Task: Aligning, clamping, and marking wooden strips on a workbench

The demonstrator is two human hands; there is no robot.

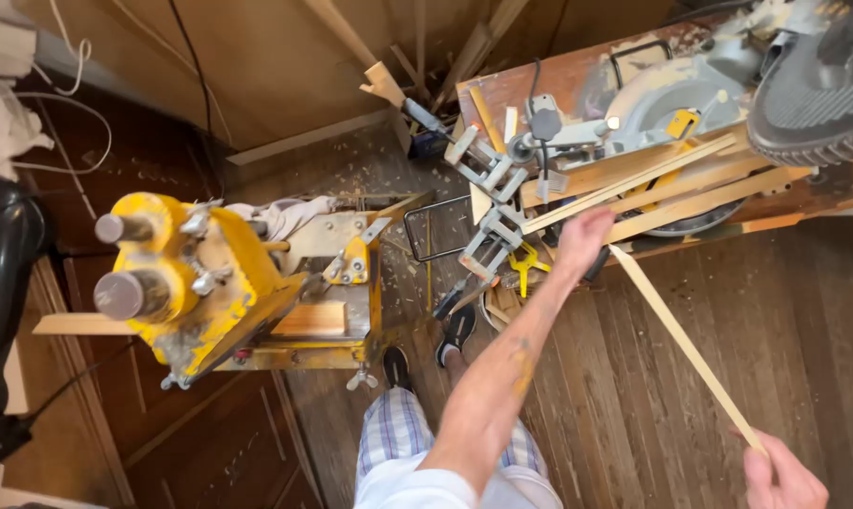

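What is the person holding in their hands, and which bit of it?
The right hand grips a long thin wooden strip by its near end. The left hand rests on the wooden strips by the saw; whether it grips one is unclear.

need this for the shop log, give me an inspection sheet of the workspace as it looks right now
surface: dark plank floor strewn with sawdust; worn bench under the saw.
job's things: thin wood strip running from the bench to the right hand; more strips stacked on the mitre saw.
clutter: offcuts, yellow spring clamp, metal clamps, cloth by the yellow machine.
grippers: left hand reaching to the strips at the bench edge, grip unclear; right hand closed on the strip's near end.
cables: black lead and white cords at the wall.
surroundings: person's own legs and dark shoes; nobody else seen.
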